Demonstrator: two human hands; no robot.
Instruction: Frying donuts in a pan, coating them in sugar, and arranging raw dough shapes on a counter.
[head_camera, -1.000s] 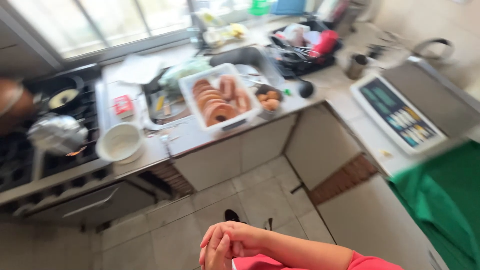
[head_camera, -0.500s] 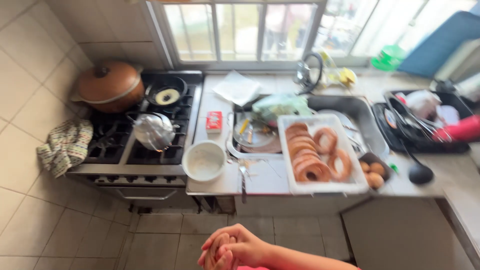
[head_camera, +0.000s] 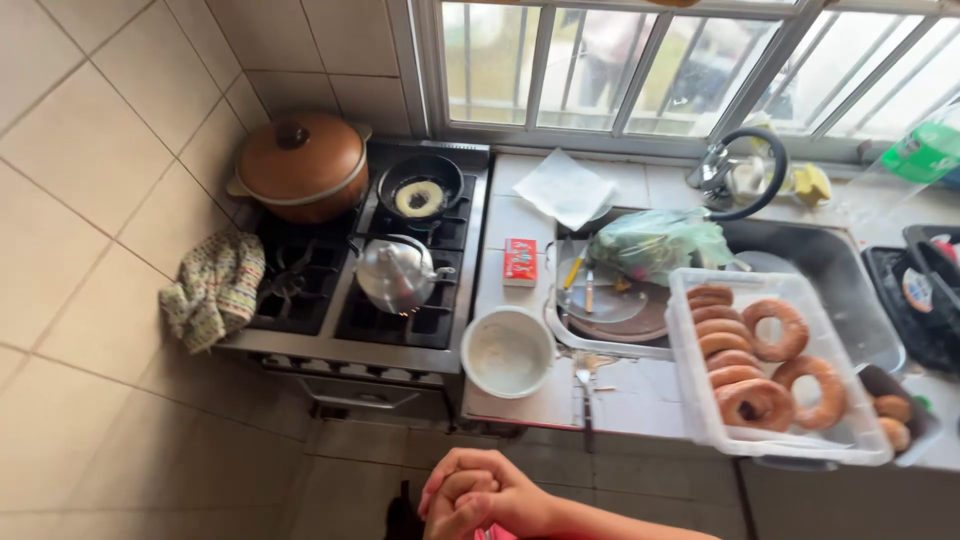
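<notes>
My left hand (head_camera: 450, 492) and my right hand (head_camera: 508, 508) are clasped together low in the head view, in front of my body, above the floor tiles. Nothing shows between the fingers. My right forearm runs off to the lower right, with a bit of pink cloth under it. Nearest to the hands, on the counter edge, are a white bowl (head_camera: 508, 350) and a fork (head_camera: 585, 385). A white plastic tray (head_camera: 690, 400) holds several brown ring doughnuts (head_camera: 775, 330). On the gas stove (head_camera: 300, 345), a small black pan (head_camera: 420, 190) holds one pale dough ring.
A brown lidded pot (head_camera: 303, 160) and a metal kettle (head_camera: 395, 272) stand on the stove. A patterned cloth (head_camera: 212, 288) hangs at its left edge. A red matchbox (head_camera: 518, 262), a metal sink (head_camera: 840, 270) with plates and a plastic bag (head_camera: 655, 240), and a tap (head_camera: 745, 172) lie below the window.
The view has swung left and steadied, from the sink and counter to the stove. My hands have stayed clasped in front of me.
</notes>
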